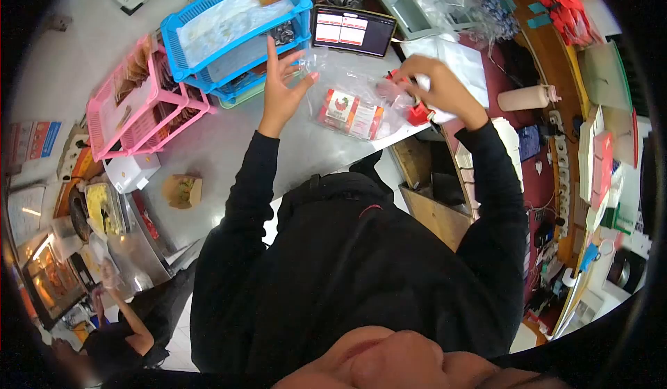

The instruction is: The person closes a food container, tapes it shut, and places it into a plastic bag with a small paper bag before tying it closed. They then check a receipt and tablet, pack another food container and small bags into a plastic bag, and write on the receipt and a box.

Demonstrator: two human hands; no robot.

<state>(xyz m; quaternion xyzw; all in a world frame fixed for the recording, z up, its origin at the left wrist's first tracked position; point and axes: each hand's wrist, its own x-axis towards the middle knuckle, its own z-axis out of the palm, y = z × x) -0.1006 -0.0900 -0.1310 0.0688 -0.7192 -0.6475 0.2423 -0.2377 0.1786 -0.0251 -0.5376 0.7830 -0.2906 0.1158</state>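
A clear plastic bag [379, 76] lies on the metal table, with a red and white printed packet [349, 114] in or under it. At the bag's left edge is my left hand [283, 90], its fingers spread, the thumb near the plastic. My right hand [436, 83] is over the bag's right side with its fingers curled; whether they hold the plastic is hidden. A red object [419, 114] sits just below my right hand, partly covered by plastic.
Blue stacked baskets [306, 24] and a pink rack [94, 121] stand at the left. Behind the bag is a tablet [354, 30]. A pale bottle [524, 98] lies at the right. An open paper box [196, 191] is nearer. Another person's arm [132, 318] shows lower left.
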